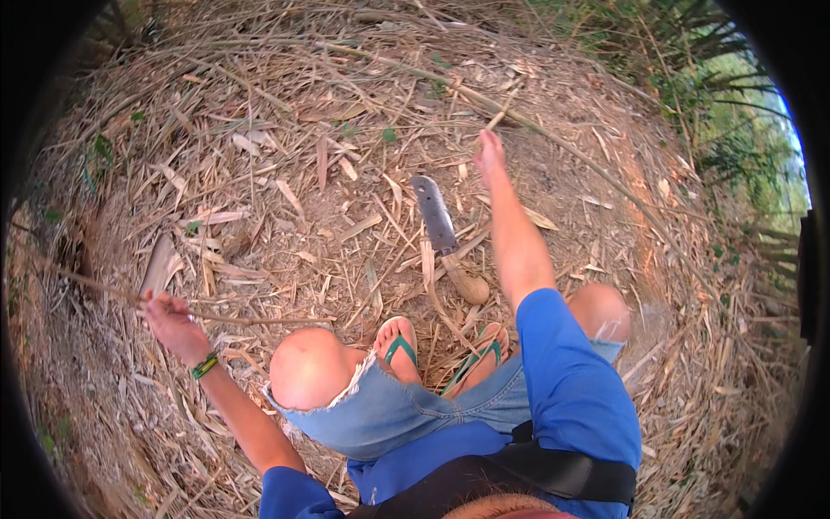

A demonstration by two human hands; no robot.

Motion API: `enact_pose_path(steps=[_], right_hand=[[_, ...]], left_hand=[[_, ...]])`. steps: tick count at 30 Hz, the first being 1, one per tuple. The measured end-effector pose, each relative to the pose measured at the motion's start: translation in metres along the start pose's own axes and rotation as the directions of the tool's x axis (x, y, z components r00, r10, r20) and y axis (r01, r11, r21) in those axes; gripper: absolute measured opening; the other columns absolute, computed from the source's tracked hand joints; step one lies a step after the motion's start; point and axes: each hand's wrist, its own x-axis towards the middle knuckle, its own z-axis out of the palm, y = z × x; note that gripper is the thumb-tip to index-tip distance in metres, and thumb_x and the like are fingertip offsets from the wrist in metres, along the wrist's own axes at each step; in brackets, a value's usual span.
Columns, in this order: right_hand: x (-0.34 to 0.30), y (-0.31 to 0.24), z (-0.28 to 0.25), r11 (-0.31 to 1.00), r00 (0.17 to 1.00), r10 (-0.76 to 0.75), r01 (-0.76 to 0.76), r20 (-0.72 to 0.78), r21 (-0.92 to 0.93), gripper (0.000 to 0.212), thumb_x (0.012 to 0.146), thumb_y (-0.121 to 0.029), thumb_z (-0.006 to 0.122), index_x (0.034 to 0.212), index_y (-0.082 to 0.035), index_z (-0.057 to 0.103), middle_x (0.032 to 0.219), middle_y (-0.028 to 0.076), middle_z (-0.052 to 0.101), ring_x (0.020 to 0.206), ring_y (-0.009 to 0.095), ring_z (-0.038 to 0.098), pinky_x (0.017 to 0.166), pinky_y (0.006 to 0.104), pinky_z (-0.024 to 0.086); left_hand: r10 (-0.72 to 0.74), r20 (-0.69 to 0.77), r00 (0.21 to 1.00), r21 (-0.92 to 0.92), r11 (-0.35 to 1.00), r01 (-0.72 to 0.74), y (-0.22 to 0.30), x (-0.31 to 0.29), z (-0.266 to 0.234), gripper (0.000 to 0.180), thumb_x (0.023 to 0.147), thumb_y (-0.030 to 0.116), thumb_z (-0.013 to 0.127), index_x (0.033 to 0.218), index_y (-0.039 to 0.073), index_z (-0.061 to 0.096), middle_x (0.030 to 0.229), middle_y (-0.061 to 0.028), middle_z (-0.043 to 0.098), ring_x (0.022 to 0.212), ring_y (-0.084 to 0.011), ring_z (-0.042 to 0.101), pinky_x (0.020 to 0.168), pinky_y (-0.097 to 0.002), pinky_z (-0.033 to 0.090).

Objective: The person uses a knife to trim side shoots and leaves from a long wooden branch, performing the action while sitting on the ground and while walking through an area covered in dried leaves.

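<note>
L hand (pixel 179 330) is out to the side, fingers grasping a thin brown stick (pixel 251 321); one end runs inward from them toward the L knee (pixel 311 368), the other outward. Grip looks light, prob. b/c so thin a stick needs little force.

R hand (pixel 490 160) reaches fwd, fingers pinching the near end of a short pale stick (pixel 512 97) that points away from them. It crosses a long pole (pixel 558 141) just beyond those fingers; can't tell if they touch. Arms well apart, likely to keep both sticks off the body.

Cleaver (pixel 435 216) lies on the littered ground (pixel 571 251), btwn the hands but nearer the R fingers, held by neither. Its wooden handle (pixel 467 281) faces the body, presumably for easy pickup & to keep the blade's edge off the sandalled feet (pixel 393 333).
</note>
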Motion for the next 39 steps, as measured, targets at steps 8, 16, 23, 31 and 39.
enact_pose_path(steps=[8, 16, 23, 31, 39], right_hand=[[0.074, -0.005, -0.039, 0.967, 0.986, 0.165, -0.167, 0.027, 0.192, 0.027, 0.086, -0.006, 0.07, 0.111, 0.002, 0.061, 0.098, 0.011, 0.066, 0.087, 0.022, 0.065, 0.071, 0.032, 0.055], [-0.207, -0.044, 0.039, 0.996, 0.85, -0.043, -0.006, 0.525, 0.091, 0.056, 0.087, 0.007, 0.06, 0.139, 0.002, 0.041, 0.111, 0.011, 0.061, 0.092, 0.021, 0.064, 0.083, 0.0332, 0.054], [-0.313, 0.002, 0.057, 0.847, 0.569, -0.155, 0.497, 0.808, -0.188, 0.052, 0.084, 0.005, 0.062, 0.134, -0.004, 0.052, 0.104, 0.013, 0.064, 0.087, 0.021, 0.066, 0.077, 0.0329, 0.055], [-0.297, 0.029, 0.006, 0.551, 0.653, -0.452, 0.74, 0.607, -0.386, 0.045, 0.079, -0.011, 0.07, 0.121, 0.001, 0.059, 0.104, 0.017, 0.061, 0.1, 0.033, 0.061, 0.089, 0.0419, 0.048], [-0.283, 0.094, -0.085, 0.146, 0.962, -0.185, 0.228, 0.2, -0.963, 0.061, 0.075, -0.023, 0.071, 0.124, 0.002, 0.047, 0.121, 0.021, 0.053, 0.115, 0.037, 0.051, 0.101, 0.0447, 0.039]], left_hand=[[-0.245, 0.106, 0.964, -0.03, 0.968, 0.25, -0.088, -0.041, 0.027, 0.029, 0.104, 0.026, 0.048, 0.125, 0.007, 0.053, 0.081, 0.0001, 0.055, 0.069, -0.0094, 0.052, 0.065, -0.0251, 0.048], [-0.338, 0.164, 0.927, -0.25, 0.895, 0.37, -0.101, 0.006, 0.087, 0.019, 0.103, 0.022, 0.048, 0.115, 0.009, 0.055, 0.07, 0.0019, 0.045, 0.059, -0.0081, 0.042, 0.052, -0.0232, 0.04], [-0.505, 0.366, 0.782, -0.27, 0.747, 0.608, -0.113, -0.018, 0.185, 0.02, 0.106, 0.026, 0.035, 0.115, 0.011, 0.045, 0.086, -0.0106, 0.062, 0.079, -0.0257, 0.066, 0.073, -0.0413, 0.059], [-0.518, 0.237, 0.822, -0.324, 0.755, 0.57, -0.129, -0.008, 0.164, 0.024, 0.102, 0.035, 0.046, 0.11, 0.013, 0.053, 0.068, -0.0018, 0.052, 0.045, -0.0103, 0.044, 0.041, -0.026, 0.04], [-0.083, 0.062, 0.995, 0.18, 0.981, 0.071, -0.056, 0.028, 0.095, 0.036, 0.094, 0.021, 0.064, 0.125, 0.008, 0.053, 0.072, 0.0047, 0.051, 0.054, -0.0025, 0.041, 0.044, -0.0188, 0.031]])
